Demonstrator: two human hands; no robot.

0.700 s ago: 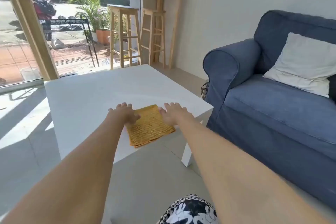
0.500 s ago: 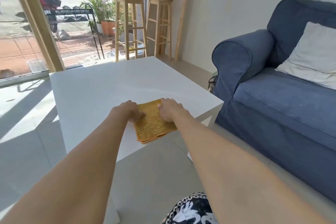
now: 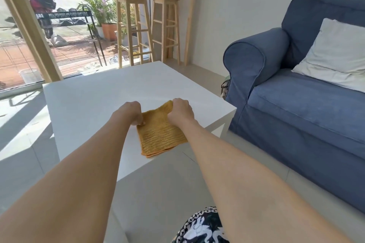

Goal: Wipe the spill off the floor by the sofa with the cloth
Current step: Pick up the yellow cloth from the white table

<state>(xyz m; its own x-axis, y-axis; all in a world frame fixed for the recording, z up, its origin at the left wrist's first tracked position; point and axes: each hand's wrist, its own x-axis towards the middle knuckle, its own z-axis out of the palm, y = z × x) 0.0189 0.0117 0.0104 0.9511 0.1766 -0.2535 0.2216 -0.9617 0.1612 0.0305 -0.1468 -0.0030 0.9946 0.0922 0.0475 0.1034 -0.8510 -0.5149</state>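
Observation:
A folded yellow-orange cloth point(image 3: 160, 136) lies at the near edge of a white low table point(image 3: 110, 96), one corner hanging over the edge. My left hand point(image 3: 131, 112) pinches the cloth's far left edge, fingers curled. My right hand point(image 3: 180, 111) grips its far right corner, where the fabric is bunched up. A blue sofa point(image 3: 296, 108) stands to the right. The grey floor point(image 3: 207, 148) between table and sofa shows no spill that I can make out.
A white cushion point(image 3: 335, 55) rests on the sofa seat. Two wooden bar stools point(image 3: 136, 29) stand behind the table by a glass door. A dark object point(image 3: 224, 87) sits on the floor beside the sofa arm. Patterned clothing point(image 3: 201, 227) shows at the bottom.
Both hands went from lying flat at the cloth's far corners to curling and gripping it. The far edge of the cloth has bunched up.

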